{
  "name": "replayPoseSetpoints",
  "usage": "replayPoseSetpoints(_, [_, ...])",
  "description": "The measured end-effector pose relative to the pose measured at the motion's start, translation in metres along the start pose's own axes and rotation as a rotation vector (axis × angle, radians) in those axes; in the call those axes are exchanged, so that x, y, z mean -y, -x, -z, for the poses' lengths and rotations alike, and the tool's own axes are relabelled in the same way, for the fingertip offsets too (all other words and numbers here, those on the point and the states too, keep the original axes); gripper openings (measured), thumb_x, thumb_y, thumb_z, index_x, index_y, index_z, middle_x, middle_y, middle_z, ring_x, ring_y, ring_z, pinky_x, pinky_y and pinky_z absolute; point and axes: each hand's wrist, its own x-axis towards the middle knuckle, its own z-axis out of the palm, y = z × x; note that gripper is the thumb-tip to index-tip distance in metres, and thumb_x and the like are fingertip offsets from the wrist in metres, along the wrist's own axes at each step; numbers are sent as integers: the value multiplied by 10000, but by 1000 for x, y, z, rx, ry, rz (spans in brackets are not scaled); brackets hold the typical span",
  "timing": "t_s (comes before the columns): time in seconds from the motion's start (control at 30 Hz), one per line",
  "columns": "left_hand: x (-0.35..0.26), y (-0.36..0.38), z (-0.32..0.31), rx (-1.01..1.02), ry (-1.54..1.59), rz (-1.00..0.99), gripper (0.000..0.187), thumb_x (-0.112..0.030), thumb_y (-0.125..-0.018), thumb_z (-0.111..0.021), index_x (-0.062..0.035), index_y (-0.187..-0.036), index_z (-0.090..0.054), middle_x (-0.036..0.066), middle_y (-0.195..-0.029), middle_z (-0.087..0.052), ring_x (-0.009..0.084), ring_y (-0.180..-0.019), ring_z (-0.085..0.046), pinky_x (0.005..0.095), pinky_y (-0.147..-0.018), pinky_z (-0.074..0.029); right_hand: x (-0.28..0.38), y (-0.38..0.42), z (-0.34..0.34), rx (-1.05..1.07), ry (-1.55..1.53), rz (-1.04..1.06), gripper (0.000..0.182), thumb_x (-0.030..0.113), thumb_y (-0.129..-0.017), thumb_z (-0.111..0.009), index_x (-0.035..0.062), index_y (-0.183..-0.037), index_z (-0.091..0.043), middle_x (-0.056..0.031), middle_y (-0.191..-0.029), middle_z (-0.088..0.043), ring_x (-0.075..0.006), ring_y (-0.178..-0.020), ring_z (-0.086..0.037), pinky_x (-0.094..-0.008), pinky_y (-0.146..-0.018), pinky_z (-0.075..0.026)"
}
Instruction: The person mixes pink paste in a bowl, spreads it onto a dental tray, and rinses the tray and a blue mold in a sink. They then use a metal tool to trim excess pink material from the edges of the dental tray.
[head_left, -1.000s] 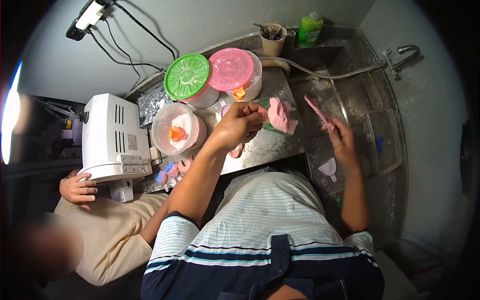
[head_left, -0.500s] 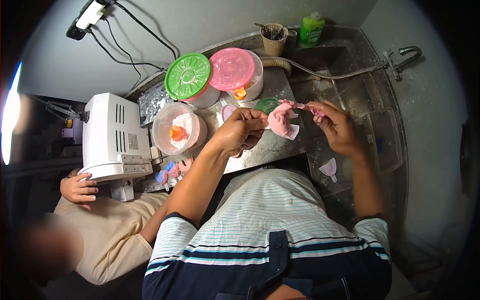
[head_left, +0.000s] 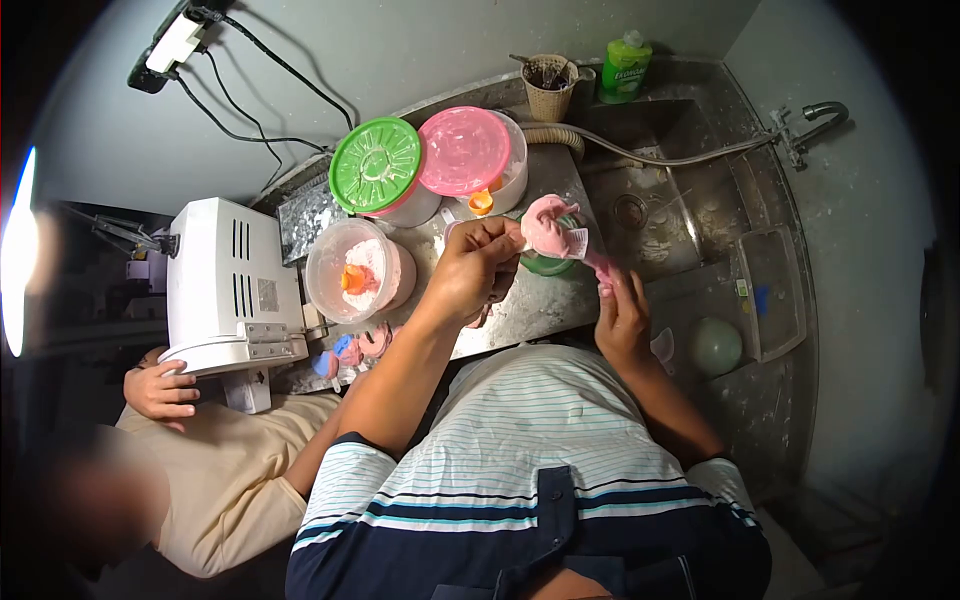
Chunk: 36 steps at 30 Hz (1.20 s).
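My left hand (head_left: 472, 268) is closed on the handle of a white perforated dental impression tray (head_left: 578, 243), raised over the counter. Pink impression paste (head_left: 547, 224) is heaped on it. My right hand (head_left: 626, 318) grips a mixing spatula (head_left: 601, 266) coated in pink paste, its far end close to the tray's right edge. Behind and below the tray, a green mixing bowl (head_left: 546, 266) stands on the counter, partly hidden. Left of my forearm, an open tub (head_left: 402, 280) holds pinkish powder and an orange scoop (head_left: 354, 279).
A green-lidded tub (head_left: 376, 164) and a pink-lidded tub (head_left: 465, 150) stand behind. Used pink-and-blue trays (head_left: 347, 350) lie near a white machine (head_left: 235, 270); a co-worker's hand (head_left: 162, 390) rests on it. The sink (head_left: 650, 200) and a rounded green bowl (head_left: 717, 346) are at right.
My right hand has moved left and down with the spatula, its blade coming off the top of the paste to the tray's right. My left hand has shifted the tray slightly left and away.
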Motion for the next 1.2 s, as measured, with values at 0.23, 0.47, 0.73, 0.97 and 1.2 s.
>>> replayPoseSetpoints(0.23, [7, -5, -2, -19, -392, -24, 144, -133, -976, -566, -15, -900, -596, -69, -627, -447, 17, -503, -337, 215, -443, -244, -33, -100, 58, 1113, -1043, -757, 256, 214, -988, -542, 14, -935, -693, 76, -638, -443, -13, -541, -330, -198, -487, -267])
replayPoseSetpoints(0.47, [9, -2, 18, 1, -390, 21, 150, -119, -973, -552, -9, -880, -595, -69, -629, -446, 21, -505, -332, 222, -437, -247, -43, -134, 63, 1293, -908, -558, 281, 224, -990, -544, -15, -924, -678, 65, -592, -411, -26, -508, -309, -214, -474, -256])
replayPoseSetpoints(0.73, [29, -6, 19, -155, -59, -70, 86, -124, -978, -533, -55, -927, -530, -31, -643, -444, 39, -456, -342, 216, -395, -237, 5, -105, 59, 544, -573, -294, 304, 259, -1021, -488, -7, -1029, -636, 13, -711, -518, -65, -639, -428, -247, -567, -378])
replayPoseSetpoints(0.97, [23, -23, -30, -220, 103, -182, 122, -178, -1012, -493, -64, -992, -456, 18, -632, -472, 67, -406, -357, 225, -352, -264, 41, -29, -33, 79, -15, -123, 454, 45, -941, -529, -51, -1360, -382, -319, -1144, -564, -493, -946, -600, -481, -788, -500])
replayPoseSetpoints(1.2, [22, -36, -30, -349, 77, -193, 126, -140, -1002, -494, -54, -911, -485, -3, -613, -432, 61, -396, -319, 231, -350, -220, 28, 1, -12, 162, 60, -140, 498, 8, -907, -560, -98, -1353, -366, -368, -1113, -558, -521, -931, -594, -492, -801, -496])
